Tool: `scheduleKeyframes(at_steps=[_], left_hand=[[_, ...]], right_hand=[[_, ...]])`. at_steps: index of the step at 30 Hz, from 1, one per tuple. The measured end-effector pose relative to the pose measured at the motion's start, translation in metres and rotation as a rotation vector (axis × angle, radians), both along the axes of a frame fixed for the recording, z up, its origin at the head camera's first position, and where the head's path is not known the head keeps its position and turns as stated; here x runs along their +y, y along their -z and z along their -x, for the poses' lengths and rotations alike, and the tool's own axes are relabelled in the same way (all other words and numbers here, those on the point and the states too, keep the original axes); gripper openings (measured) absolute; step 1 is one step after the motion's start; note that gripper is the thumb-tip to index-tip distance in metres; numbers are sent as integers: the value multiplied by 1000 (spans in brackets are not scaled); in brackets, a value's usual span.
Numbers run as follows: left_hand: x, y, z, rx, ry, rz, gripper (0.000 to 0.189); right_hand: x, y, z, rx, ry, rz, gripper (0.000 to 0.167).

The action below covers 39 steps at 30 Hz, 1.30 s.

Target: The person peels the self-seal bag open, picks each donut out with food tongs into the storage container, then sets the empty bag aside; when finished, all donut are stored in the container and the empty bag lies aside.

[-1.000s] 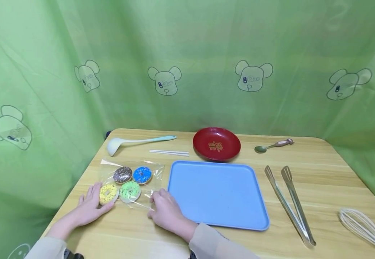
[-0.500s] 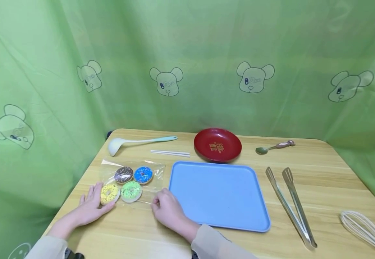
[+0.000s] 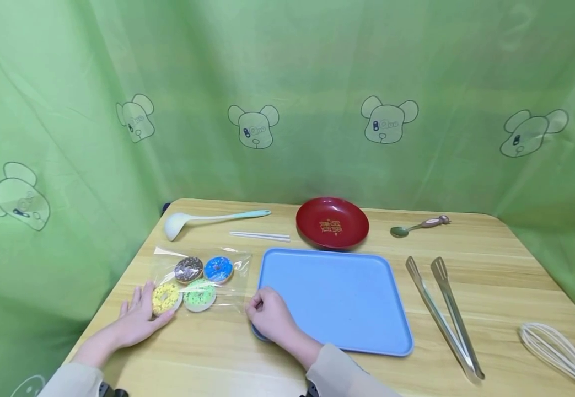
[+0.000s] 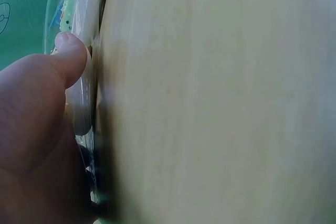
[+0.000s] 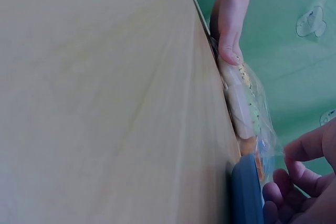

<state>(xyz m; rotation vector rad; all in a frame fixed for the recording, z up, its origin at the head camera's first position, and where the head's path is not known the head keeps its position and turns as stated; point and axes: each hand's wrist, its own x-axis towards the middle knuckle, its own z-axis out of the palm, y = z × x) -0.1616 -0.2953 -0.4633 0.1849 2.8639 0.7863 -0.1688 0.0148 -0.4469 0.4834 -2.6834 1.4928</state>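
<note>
A clear plastic bag (image 3: pixel 240 275) lies on the table with several toy donuts inside: a dark brown donut (image 3: pixel 188 269), a blue donut (image 3: pixel 219 269), a yellow donut (image 3: pixel 166 298) and a green donut (image 3: pixel 199 295), all sprinkled. My left hand (image 3: pixel 138 320) rests with fingers spread along the bag's left end, its thumb and fingers around the yellow donut's near side. In the right wrist view my right hand (image 5: pixel 310 171) pinches the bag's right edge between thumb and forefinger. The head view has that hand over the near left corner of a blue tray (image 3: pixel 334 303).
A white ladle (image 3: pixel 175 223), white chopsticks (image 3: pixel 259 236), a red plate (image 3: pixel 332 223) and a small spoon (image 3: pixel 400 231) line the far side. Metal tongs (image 3: pixel 443 320) and a white whisk (image 3: pixel 557 353) lie to the right. A green curtain (image 3: pixel 317 55) surrounds the table.
My right hand has moved right, from the bag's near right corner to over the tray's corner. My left hand and the donuts have stayed almost in place.
</note>
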Motion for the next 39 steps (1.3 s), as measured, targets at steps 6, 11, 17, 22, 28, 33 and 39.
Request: scheduleKeyframes(at_steps=[6,11,17,22,28,33,39], left_hand=[[-1,2,-1,-1,-5,9,103],[0,1,-4,1,-7,8,103],[0,1,-5,1,-6,16,102],[-2,5,-4,-6,-2,-1,102],[0,7,-2,-5,1,2,101],[1,5,1,-17,-4,8,103],[0,2,0,-15,-15,14,103]], right_hand=[[3,1,1,-43,-5,21,12],[3,1,0,-46,-47,27,10],[-6,-3,2,-52,-73,19,16],[-21,-4,9,-87,-33,-63,15],[-28,-6,15,-78,-4,-154,14],[-25,-5,17,-44,13,-147,16],[-17,-5,18,2,-11,-92,13]])
